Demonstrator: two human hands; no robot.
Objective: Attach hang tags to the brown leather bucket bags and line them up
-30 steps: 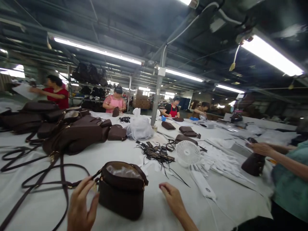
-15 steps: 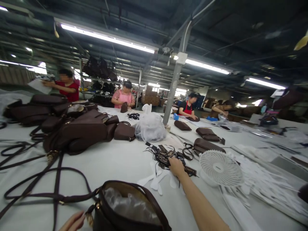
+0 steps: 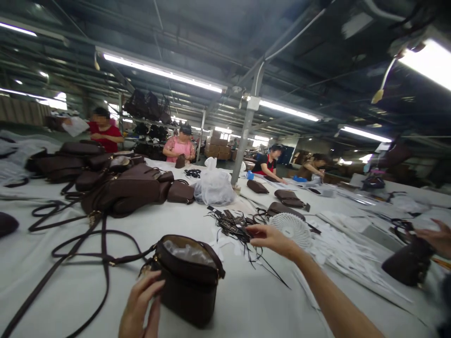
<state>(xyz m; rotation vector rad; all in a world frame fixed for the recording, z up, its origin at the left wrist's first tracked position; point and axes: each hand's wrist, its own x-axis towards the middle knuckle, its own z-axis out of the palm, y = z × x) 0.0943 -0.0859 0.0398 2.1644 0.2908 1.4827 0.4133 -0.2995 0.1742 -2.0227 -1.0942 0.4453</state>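
Note:
A dark brown handbag (image 3: 188, 291) stands upright in front of me, its top unzipped and clear plastic filling (image 3: 186, 252) showing inside. My left hand (image 3: 143, 300) is at the bag's left side, fingers apart; whether the fingertips touch it I cannot tell. My right hand (image 3: 271, 238) reaches over a heap of black tags with lettering and cords (image 3: 229, 223). Thumb and fingers there are pinched on a black tag at the heap's right side, and thin black cords hang below. The bag's long strap (image 3: 105, 258) loops across the white table on the left.
Several brown bags (image 3: 123, 188) lie piled at the left. A white plastic bundle (image 3: 214, 183) stands by a post (image 3: 243, 141). White paper strips (image 3: 338, 249) and a white round lattice basket (image 3: 291, 230) lie right. Another person's hand (image 3: 437, 237) holds a dark bag (image 3: 408, 263) at the right edge.
My right hand has lifted slightly off the tag heap with cords trailing. My left hand has come further into view beside the bag. Another person's hand with a bag has appeared at right.

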